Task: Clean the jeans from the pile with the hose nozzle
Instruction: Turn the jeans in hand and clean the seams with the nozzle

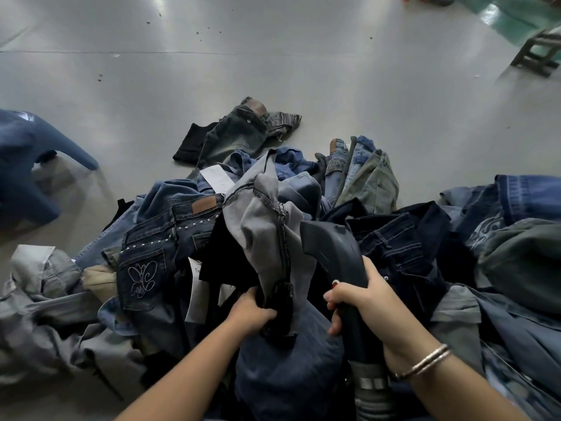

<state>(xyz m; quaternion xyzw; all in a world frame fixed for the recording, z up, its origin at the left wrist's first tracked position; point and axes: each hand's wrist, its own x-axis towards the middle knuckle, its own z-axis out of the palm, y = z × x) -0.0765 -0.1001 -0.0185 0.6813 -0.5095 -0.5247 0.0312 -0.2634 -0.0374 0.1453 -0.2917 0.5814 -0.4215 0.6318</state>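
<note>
Grey jeans (pixel 267 235) are gripped at the bunched end by the left hand (pixel 252 311), held up over the pile (pixel 170 238), long axis running away. Nozzle (pixel 331 250) is grasped by the right hand (pixel 361 305), mouth just right of the cloth; a leftward sweep is probably needed.

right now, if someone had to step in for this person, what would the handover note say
Left hand: grips the grey jeans, holding them up over the pile.
Right hand: grips the black hose nozzle, its wide mouth against the grey jeans; the ribbed hose runs down towards the person.
Pile of jeans: heaped in front, spreading left and right.
One dark pair lies apart on the floor beyond the pile; whether it is already cleaned cannot be told.
Done: grey pair picked, nozzle on it.
Left: finish this pair, then work through the pile.
</note>
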